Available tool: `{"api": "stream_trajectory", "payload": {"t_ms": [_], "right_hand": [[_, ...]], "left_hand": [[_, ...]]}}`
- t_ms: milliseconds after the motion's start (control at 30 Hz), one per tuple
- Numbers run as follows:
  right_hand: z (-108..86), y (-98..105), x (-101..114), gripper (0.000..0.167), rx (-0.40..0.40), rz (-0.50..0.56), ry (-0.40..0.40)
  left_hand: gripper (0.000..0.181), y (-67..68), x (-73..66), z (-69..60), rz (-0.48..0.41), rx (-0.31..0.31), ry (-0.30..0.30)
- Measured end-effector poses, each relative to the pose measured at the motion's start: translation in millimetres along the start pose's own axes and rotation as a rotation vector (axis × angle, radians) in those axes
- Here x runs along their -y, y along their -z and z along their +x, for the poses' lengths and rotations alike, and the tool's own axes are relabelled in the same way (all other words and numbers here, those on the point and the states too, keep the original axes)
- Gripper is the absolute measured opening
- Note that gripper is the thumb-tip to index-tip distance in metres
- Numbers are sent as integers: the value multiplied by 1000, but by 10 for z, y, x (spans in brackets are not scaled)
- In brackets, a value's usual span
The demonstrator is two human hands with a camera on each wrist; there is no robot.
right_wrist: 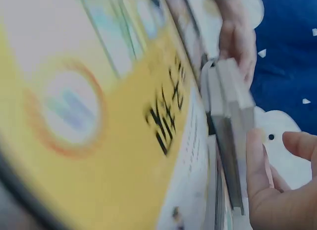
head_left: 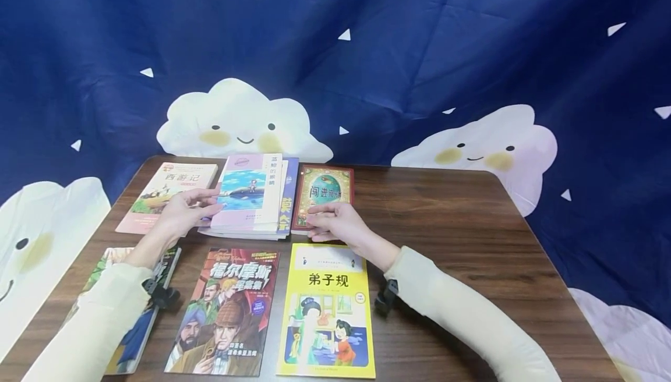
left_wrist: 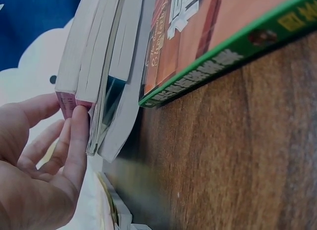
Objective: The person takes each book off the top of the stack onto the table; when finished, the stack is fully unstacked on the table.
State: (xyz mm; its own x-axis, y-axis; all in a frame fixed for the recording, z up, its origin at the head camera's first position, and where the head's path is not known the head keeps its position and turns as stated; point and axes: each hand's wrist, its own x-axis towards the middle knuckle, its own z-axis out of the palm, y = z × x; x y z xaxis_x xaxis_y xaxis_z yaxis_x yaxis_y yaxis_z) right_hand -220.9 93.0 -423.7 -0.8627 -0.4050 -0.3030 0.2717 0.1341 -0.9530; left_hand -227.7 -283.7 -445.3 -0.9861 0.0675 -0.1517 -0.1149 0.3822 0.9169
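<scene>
A stack of books sits at the back of the table, topped by a pink-and-white book with a sea picture. My left hand pinches the left edge of its upper books, with thumb and fingertips at the pink spine in the left wrist view. Just right of the stack lies a red-bordered book. Over its lower part hovers my right hand, fingers extended toward the stack. The right wrist view shows a gap between the right thumb and forefinger, with nothing held there.
A pale pink book lies left of the stack. Along the front are a detective book, a yellow book and another book partly under the left forearm. Behind the wooden table hangs a blue cloud-patterned cloth.
</scene>
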Motion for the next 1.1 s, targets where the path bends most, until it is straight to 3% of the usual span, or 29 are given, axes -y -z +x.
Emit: {"api": "stream_trajectory", "payload": {"t_ms": [233, 400, 767, 1100], "right_hand": [[480, -194, 59, 46, -47, 30, 29], [681, -287, 87, 45, -74, 34, 32], [833, -462, 180, 53, -108, -66, 6], [805, -330, 160, 56, -37, -40, -37]], "left_hand": [[66, 11, -36, -46, -8, -8, -7], [68, -7, -52, -36, -9, -11, -13], [66, -44, -73, -20, 34, -27, -41], [68, 8, -84, -33, 23, 6, 9]]}}
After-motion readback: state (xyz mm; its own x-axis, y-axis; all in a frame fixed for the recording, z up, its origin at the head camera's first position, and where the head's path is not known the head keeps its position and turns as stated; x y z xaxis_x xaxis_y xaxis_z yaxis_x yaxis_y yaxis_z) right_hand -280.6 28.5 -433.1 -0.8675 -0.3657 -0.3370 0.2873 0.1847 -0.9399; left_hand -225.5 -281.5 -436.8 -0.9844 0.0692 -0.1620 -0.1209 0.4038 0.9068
